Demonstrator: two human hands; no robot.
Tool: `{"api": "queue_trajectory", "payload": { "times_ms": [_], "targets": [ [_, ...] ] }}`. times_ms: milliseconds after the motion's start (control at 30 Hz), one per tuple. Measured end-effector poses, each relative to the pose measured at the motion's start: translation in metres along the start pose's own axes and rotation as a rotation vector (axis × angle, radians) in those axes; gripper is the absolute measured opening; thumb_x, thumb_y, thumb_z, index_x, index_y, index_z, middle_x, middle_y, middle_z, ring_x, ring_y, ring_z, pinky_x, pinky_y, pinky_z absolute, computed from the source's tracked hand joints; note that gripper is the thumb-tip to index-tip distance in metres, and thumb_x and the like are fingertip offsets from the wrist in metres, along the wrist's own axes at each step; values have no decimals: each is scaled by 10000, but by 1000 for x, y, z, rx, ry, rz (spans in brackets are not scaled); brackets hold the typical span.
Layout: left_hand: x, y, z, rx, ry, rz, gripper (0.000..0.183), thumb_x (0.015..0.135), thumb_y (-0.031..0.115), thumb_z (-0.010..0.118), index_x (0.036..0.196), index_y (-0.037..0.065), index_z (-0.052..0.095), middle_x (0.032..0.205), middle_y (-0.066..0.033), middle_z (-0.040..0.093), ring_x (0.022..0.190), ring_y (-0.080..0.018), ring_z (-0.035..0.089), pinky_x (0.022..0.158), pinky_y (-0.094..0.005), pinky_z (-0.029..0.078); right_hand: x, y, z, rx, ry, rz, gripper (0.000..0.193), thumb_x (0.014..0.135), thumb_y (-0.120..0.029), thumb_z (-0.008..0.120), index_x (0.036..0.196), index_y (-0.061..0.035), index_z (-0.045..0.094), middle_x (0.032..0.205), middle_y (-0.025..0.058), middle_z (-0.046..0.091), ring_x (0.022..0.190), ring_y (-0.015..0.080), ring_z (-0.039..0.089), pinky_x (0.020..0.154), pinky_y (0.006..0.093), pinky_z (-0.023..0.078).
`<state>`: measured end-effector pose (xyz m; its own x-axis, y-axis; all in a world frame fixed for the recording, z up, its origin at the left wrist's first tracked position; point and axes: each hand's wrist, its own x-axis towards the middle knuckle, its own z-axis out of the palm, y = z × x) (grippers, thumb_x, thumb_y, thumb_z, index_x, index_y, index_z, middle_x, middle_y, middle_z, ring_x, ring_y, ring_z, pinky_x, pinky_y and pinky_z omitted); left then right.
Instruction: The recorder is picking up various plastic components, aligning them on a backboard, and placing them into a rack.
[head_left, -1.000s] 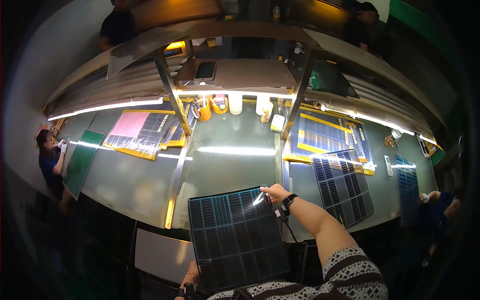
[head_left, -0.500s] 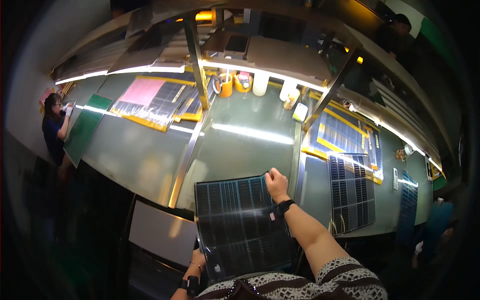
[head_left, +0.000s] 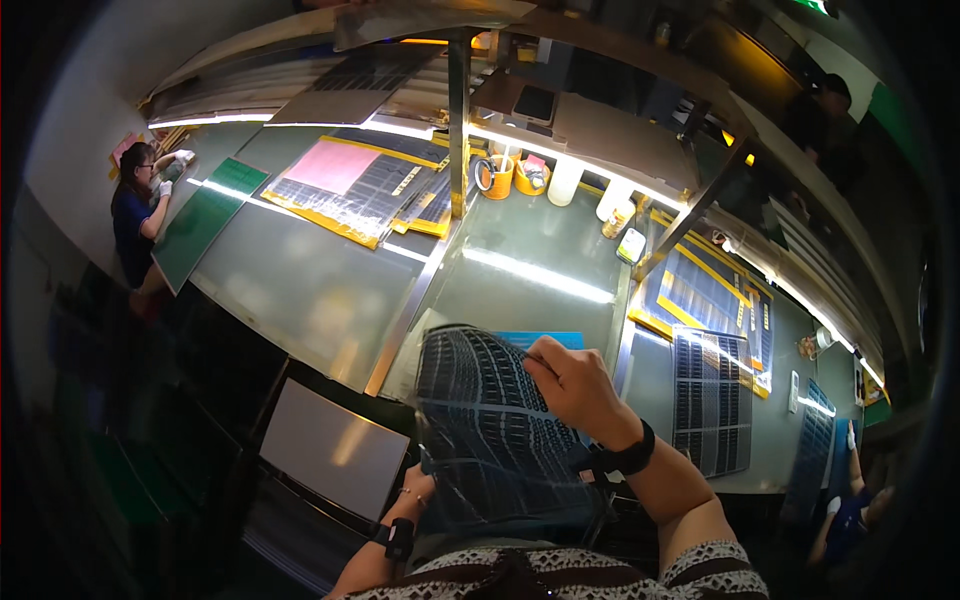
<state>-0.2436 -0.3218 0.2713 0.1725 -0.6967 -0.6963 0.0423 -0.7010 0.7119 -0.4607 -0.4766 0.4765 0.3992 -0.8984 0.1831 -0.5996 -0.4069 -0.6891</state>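
A dark, glossy film sheet point(head_left: 480, 400) with rows of fine printed patterns hangs in front of me, bowed and lifted along its far edge. My right hand point(head_left: 575, 385) pinches its far right corner, fingers closed. At the near left edge my left hand point(head_left: 420, 487) grips the sheet's side, its fingertips partly hidden behind it. Beyond the raised film, part of a flat bright blue panel point(head_left: 550, 340) shows on the bench; the film and my right hand cover the rest.
The grey-green bench point(head_left: 525, 312) has metal dividers. A white board point(head_left: 333, 440) stands below its edge at left. Orange containers point(head_left: 532, 176) and white bottles stand under the light. Patterned panels point(head_left: 712, 400) lie at right. Co-workers are at far left point(head_left: 135, 215) and lower right point(head_left: 850, 525).
The film, flat before, is now bent, its far edge raised. My right hand has turned over and moved slightly right. The blue panel has come into view. The whole view has shifted.
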Motion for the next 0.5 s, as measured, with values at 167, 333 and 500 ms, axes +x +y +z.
{"api": "queue_trajectory", "payload": {
  "times_ms": [167,333,500],
  "targets": [
    [80,-101,-12,-985,-128,-169,301,776,125,631,991,-73,555,793,-110,627,627,-155,568,533,-272,459,-16,-68,-70,-9,300,76,91,843,-121,552,840,-33,529,561,116,548,509,188,578,486,322,429],
    [69,-47,-9,28,-72,225,225,792,82,623,978,-37,577,895,-113,620,671,-189,592,577,-294,491,-66,7,-165,325,671,200,104,887,-133,508,905,-30,509,602,-1,493,474,64,464,418,208,382],
    [17,4,-11,-445,-276,-2,215,801,90,617,992,-5,589,908,-95,625,786,-223,607,713,-344,493,-225,150,-211,540,1364,354,148,870,-210,526,809,-76,510,619,0,478,500,82,445,460,223,358]
  ]
}}
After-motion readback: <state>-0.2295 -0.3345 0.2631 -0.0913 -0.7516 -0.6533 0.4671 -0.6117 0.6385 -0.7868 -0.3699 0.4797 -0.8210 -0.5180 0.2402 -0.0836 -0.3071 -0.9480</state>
